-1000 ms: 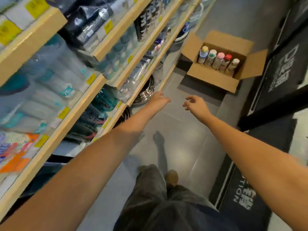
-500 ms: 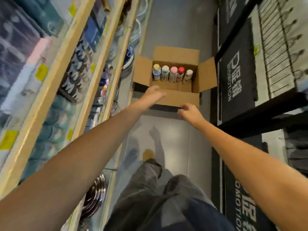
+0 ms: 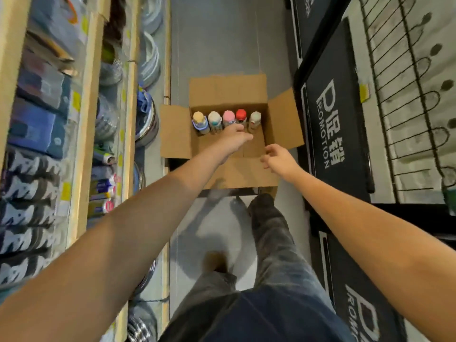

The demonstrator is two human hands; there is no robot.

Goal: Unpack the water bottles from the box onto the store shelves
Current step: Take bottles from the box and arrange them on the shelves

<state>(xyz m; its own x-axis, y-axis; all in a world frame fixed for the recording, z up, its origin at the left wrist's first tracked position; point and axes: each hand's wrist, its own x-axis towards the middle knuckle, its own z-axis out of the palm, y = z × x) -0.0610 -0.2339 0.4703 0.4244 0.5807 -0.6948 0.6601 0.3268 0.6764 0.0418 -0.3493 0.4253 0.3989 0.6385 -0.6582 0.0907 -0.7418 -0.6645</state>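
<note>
Grey floor (image 3: 222, 45) runs down the shop aisle ahead of us, and on it sits the box (image 3: 228, 91) with its four flaps folded outward. Five bottles (image 3: 228, 117) stand upright in a single row along its far wall, their caps reading yellow, white, pink, red and cream from left to right. The near half of the box is bare cardboard.

Our left hand (image 3: 233, 141) reaches over the near flap into the box. Its fingers (image 3: 238, 129) lie straight and close together, with the tips at the foot of the red-capped bottle (image 3: 241, 115) and the pink one beside it. We cannot tell whether they touch either bottle, and they are curled round nothing.

Our right hand (image 3: 281, 159) hangs over the near right corner of the box. Its fingers (image 3: 272, 149) are loosely spread and slightly bent, and they hold nothing.

Wooden shelves (image 3: 82, 134) line the aisle on our left, crowded with packaged goods and metal bowls, with yellow tags along their edges. On our right lie black mats (image 3: 335, 124) printed with white lettering, and past them is a black wire rack (image 3: 407, 95). One dark shoe (image 3: 261, 204) stands just short of the box's near flap.
</note>
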